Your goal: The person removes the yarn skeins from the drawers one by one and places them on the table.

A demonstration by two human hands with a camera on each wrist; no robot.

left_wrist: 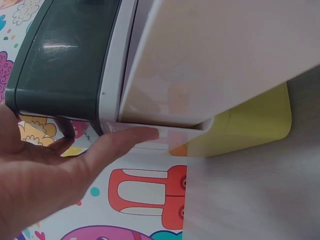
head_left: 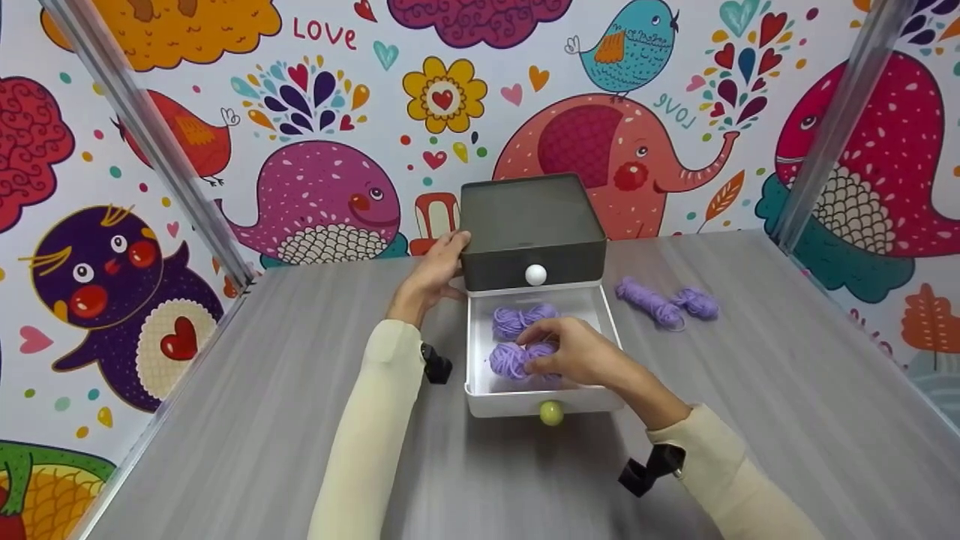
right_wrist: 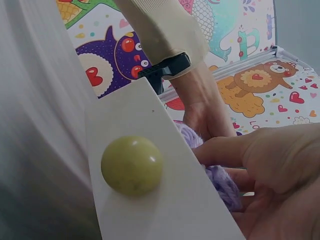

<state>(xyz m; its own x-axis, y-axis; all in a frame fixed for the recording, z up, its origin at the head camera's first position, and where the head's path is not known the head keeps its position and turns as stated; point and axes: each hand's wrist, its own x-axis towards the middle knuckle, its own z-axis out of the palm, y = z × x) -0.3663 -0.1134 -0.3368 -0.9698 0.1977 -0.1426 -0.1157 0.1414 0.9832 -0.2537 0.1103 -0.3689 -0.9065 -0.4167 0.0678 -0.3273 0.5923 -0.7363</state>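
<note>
A small drawer cabinet (head_left: 532,214) with a dark top drawer stands on the table, its lower white drawer (head_left: 480,386) pulled out. Inside that drawer lie two purple yarn skeins, a rear skein (head_left: 512,322) and a front skein (head_left: 508,361). My right hand (head_left: 574,352) reaches over the drawer and pinches the front skein at its right part; in the right wrist view the drawer front partly hides this yarn (right_wrist: 222,187). My left hand (head_left: 435,274) rests against the cabinet's left side, its thumb (left_wrist: 127,140) lying straight along the white casing in the left wrist view.
Two more purple skeins, one long skein (head_left: 649,301) and one shorter skein (head_left: 697,303), lie on the table right of the cabinet. A white knob (head_left: 535,275) and a yellow-green knob (head_left: 551,412) stick out from the drawer fronts. A patterned wall (head_left: 450,165) stands behind.
</note>
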